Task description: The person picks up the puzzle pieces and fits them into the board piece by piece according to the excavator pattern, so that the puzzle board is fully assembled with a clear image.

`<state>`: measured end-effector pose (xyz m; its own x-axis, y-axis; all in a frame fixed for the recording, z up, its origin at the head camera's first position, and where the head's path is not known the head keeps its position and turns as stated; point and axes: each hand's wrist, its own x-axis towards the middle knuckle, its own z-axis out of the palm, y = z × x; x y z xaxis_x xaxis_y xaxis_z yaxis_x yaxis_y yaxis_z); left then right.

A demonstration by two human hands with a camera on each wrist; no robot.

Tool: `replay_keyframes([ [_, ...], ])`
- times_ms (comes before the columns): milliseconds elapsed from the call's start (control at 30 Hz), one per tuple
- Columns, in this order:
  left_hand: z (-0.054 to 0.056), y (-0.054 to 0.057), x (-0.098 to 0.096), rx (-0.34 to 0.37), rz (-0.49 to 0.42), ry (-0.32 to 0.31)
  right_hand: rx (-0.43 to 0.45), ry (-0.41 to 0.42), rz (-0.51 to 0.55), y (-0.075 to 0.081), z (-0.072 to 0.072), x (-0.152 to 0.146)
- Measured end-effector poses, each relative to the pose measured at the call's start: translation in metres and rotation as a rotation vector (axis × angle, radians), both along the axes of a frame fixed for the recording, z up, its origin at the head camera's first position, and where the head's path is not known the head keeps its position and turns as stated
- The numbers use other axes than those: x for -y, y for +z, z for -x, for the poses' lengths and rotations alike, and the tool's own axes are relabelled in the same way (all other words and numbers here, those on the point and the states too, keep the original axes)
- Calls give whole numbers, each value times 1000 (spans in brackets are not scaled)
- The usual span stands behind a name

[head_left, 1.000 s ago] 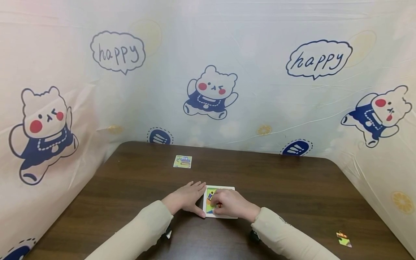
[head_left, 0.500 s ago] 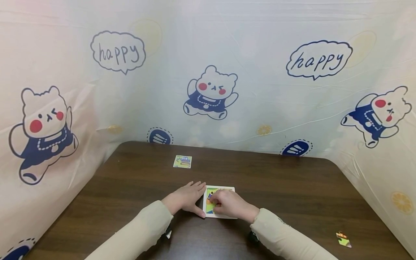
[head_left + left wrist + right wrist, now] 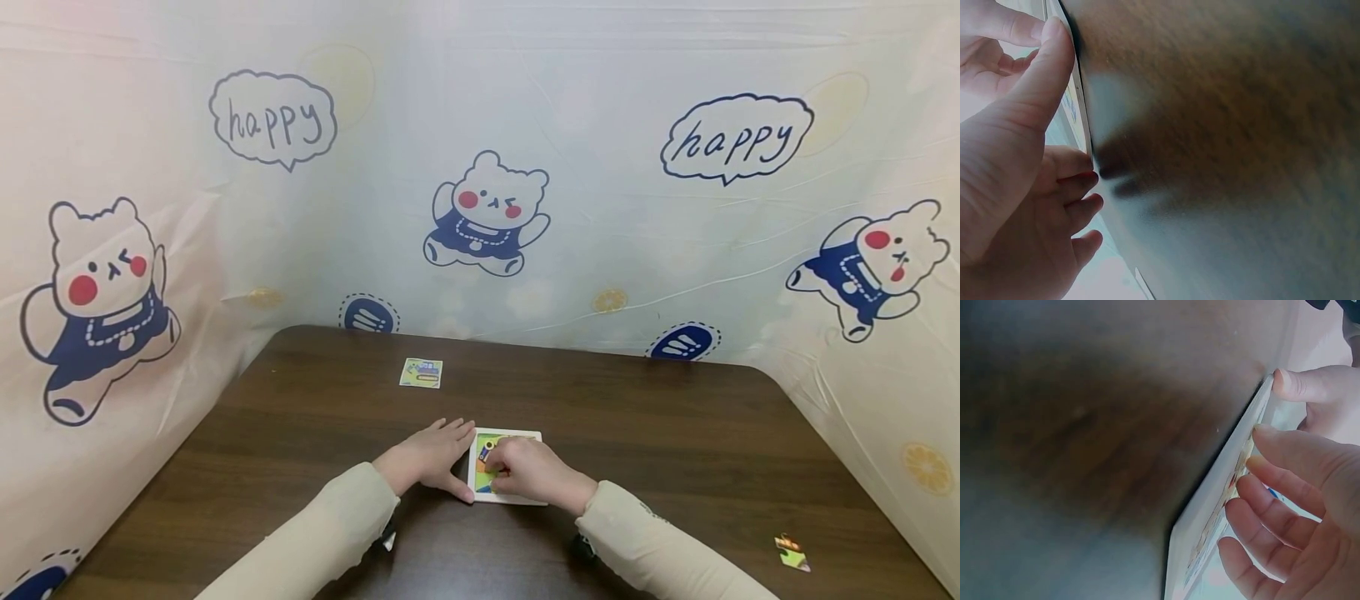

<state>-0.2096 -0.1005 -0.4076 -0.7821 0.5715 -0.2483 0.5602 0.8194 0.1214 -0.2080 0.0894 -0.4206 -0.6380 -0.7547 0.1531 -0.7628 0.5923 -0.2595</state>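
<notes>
A small jigsaw puzzle board (image 3: 483,487) with a white frame and a green and yellow picture lies in the middle of the table. My left hand (image 3: 435,457) rests along its left edge with fingers extended; in the left wrist view the thumb (image 3: 1047,75) touches the frame. Over the picture, my right hand (image 3: 536,471) bends its fingers down. The right wrist view shows the fingertips (image 3: 1235,506) and thumb on the board's surface, with no loose piece visible between them. The right hand hides much of the picture.
A square printed card (image 3: 421,373) lies on the table beyond the left hand. At the right, near the front, is a small loose puzzle piece (image 3: 792,552), orange and green. A printed cloth (image 3: 585,208) hangs around the back and sides of the dark wooden table (image 3: 660,433).
The right hand's fingers shift very slightly over the picture, and a red detail seen earlier beside them is now covered. The left hand stays in place.
</notes>
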Motion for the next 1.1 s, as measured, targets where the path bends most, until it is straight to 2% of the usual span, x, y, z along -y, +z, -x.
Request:
replay_keyframes([
  [200,0,-1,0,-4,-1,0,-17,9,-5,1,-1,0],
  [333,0,-1,0,-4,0,2,23,4,1,5,-1,-3],
  [533,0,-2,0,-3,0,10,97,-72,4,17,-1,-20],
  [700,-1,-2,-1,1,4,19,178,-163,55,28,-4,-43],
  [833,-1,-2,-1,2,1,21,187,-232,74,33,-6,-66],
  [1100,-1,-2,-1,5,0,28,162,-227,140,38,-14,-120],
])
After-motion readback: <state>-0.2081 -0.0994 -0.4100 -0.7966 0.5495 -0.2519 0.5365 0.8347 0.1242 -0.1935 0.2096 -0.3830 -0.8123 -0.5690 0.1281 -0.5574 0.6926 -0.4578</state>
